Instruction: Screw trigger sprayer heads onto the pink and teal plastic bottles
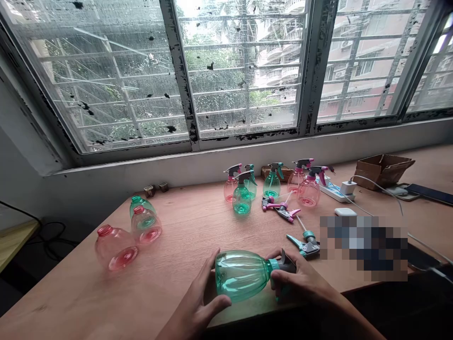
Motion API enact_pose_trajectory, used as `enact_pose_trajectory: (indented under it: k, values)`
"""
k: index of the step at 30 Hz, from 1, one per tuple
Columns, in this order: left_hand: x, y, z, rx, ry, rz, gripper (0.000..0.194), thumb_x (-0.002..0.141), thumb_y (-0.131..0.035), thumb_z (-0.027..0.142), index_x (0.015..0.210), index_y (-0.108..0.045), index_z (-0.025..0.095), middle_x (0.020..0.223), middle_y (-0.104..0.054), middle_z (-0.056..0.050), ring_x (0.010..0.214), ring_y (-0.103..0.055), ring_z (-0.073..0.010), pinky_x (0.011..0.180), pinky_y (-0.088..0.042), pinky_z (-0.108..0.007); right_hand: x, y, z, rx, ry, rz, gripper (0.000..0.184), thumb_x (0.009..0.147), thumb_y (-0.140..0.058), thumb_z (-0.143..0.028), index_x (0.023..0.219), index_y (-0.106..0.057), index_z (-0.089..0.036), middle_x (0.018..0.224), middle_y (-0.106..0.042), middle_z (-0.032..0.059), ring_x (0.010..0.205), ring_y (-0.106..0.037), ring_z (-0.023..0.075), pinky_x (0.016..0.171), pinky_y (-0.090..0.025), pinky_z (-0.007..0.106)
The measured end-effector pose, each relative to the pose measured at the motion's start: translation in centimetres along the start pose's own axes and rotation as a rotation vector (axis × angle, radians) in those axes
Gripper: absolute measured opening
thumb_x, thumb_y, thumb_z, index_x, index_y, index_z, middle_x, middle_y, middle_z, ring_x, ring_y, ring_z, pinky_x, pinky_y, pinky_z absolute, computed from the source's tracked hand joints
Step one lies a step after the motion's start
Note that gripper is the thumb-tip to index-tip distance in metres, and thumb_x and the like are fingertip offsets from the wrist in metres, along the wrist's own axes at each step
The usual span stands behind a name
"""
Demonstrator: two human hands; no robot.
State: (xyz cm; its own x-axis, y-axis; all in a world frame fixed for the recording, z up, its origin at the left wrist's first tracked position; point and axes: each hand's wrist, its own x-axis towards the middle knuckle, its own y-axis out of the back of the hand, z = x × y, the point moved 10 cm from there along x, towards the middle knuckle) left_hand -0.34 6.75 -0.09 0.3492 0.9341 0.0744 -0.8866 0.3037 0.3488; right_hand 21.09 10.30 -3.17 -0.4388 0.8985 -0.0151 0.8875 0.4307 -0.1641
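A green spray bottle [242, 275] lies sideways in the air above the table's near edge, its base to the left. My left hand [201, 295] cups the base end, thumb below and fingers behind. My right hand [300, 276] is closed around the teal collar and grey spray head [286, 265]; some of its fingers are hidden. Just beyond the right hand lies a loose teal-and-grey spray head [307, 244]. Farther back are two loose pink-and-grey spray heads [287, 213]. At left stand a green bottle [136, 204] and two pink bottles [115, 248] without heads.
Several bottles with spray heads [241, 200] stand towards the window wall. At right are a white power strip [336, 191] with a plugged-in charger and cable, a cardboard box [382, 171], a white case [345, 212] and a blurred patch. Two small dark objects [149, 191] sit at back left.
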Motion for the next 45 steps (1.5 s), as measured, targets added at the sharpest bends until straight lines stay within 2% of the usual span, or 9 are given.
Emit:
enact_pose_trajectory:
  k: [8,12,20,26,31,35,39,42,45]
  values:
    - [0.1,-0.1,0.5,0.015,-0.037,0.03,0.087,0.081,-0.079,0.031,0.153,-0.03,0.033,0.159,-0.037,-0.007,0.141,-0.041,-0.034,0.118,-0.036,-0.045,0.2,0.3,-0.6,-0.045,0.033,0.03,0.045,0.078,-0.078,-0.047,0.103,-0.058,-0.016,0.067,-0.075,0.0023,0.055,-0.068,0.0176,0.056,-0.051,0.028]
    - [0.2,0.3,1.1,0.214,-0.095,0.111,0.087,0.076,-0.081,0.019,0.148,-0.035,0.034,0.154,-0.044,-0.007,0.143,-0.039,-0.0335,0.12,-0.031,-0.048,0.7,0.4,-0.7,-0.041,0.049,0.053,0.043,0.079,-0.076,-0.051,0.097,-0.058,-0.017,0.068,-0.074,0.0018,0.053,-0.066,0.0163,0.053,-0.049,0.026]
    - [0.5,1.2,0.8,0.543,-0.219,0.249,0.083,0.08,-0.079,0.026,0.148,-0.033,0.036,0.153,-0.048,-0.008,0.146,-0.032,-0.039,0.12,-0.021,-0.061,1.1,0.9,-0.5,-0.048,0.072,0.113,0.04,0.083,-0.074,-0.05,0.097,-0.057,-0.017,0.071,-0.073,0.0017,0.053,-0.063,0.0141,0.053,-0.048,0.024]
    - [0.0,-0.9,2.9,0.903,-0.314,0.223,0.085,0.093,-0.06,0.023,0.157,-0.003,0.03,0.16,-0.032,-0.017,0.148,-0.028,-0.0375,0.115,-0.031,-0.063,0.6,0.7,-1.2,-0.1,0.112,0.137,0.04,0.083,-0.073,-0.051,0.097,-0.056,-0.017,0.075,-0.071,0.0024,0.057,-0.064,0.0158,0.054,-0.051,0.026]
    - [-0.6,-2.6,5.0,1.115,-0.476,0.245,0.069,0.095,-0.06,0.029,0.154,-0.024,0.028,0.158,-0.035,-0.017,0.146,-0.029,-0.0404,0.113,-0.033,-0.064,0.0,-0.9,-2.0,-0.119,0.185,-0.012,0.046,0.084,-0.073,-0.053,0.111,-0.056,-0.019,0.085,-0.07,0.0041,0.07,-0.067,0.0192,0.066,-0.054,0.031]
    - [0.0,0.3,4.5,0.92,-0.391,0.339,0.059,0.095,-0.059,0.026,0.147,-0.032,0.03,0.153,-0.042,-0.012,0.142,-0.038,-0.0331,0.113,-0.039,-0.056,-0.3,-1.9,-2.6,-0.045,0.252,-0.133,0.055,0.089,-0.059,-0.064,0.121,-0.055,-0.02,0.1,-0.071,0.0101,0.087,-0.069,0.024,0.077,-0.052,0.036]
    - [0.1,6.0,1.8,0.545,-0.08,0.496,0.059,0.086,-0.068,0.043,0.133,-0.038,0.025,0.141,-0.053,-0.015,0.133,-0.053,-0.0341,0.109,-0.045,-0.055,0.5,-1.3,-1.6,0.062,0.204,-0.089,0.054,0.095,-0.044,-0.066,0.117,-0.056,-0.018,0.1,-0.071,0.0121,0.08,-0.07,0.0232,0.069,-0.051,0.035]
    - [0.1,8.4,-1.0,0.304,0.139,0.468,0.056,0.083,-0.067,0.052,0.12,-0.037,0.022,0.129,-0.063,-0.018,0.118,-0.066,-0.0321,0.099,-0.055,-0.048,0.7,-1.3,-1.2,0.042,0.189,-0.092,0.043,0.097,-0.05,-0.057,0.111,-0.06,-0.018,0.1,-0.07,0.0104,0.078,-0.069,0.0208,0.068,-0.05,0.032]
    - [0.6,9.6,-1.1,0.318,0.15,0.434,0.064,0.077,-0.071,0.054,0.118,-0.035,0.02,0.126,-0.064,-0.021,0.114,-0.069,-0.0328,0.096,-0.057,-0.046,0.5,-1.5,-1.4,-0.026,0.184,-0.095,0.035,0.097,-0.056,-0.05,0.105,-0.063,-0.017,0.1,-0.07,0.0084,0.077,-0.067,0.0181,0.069,-0.049,0.03]
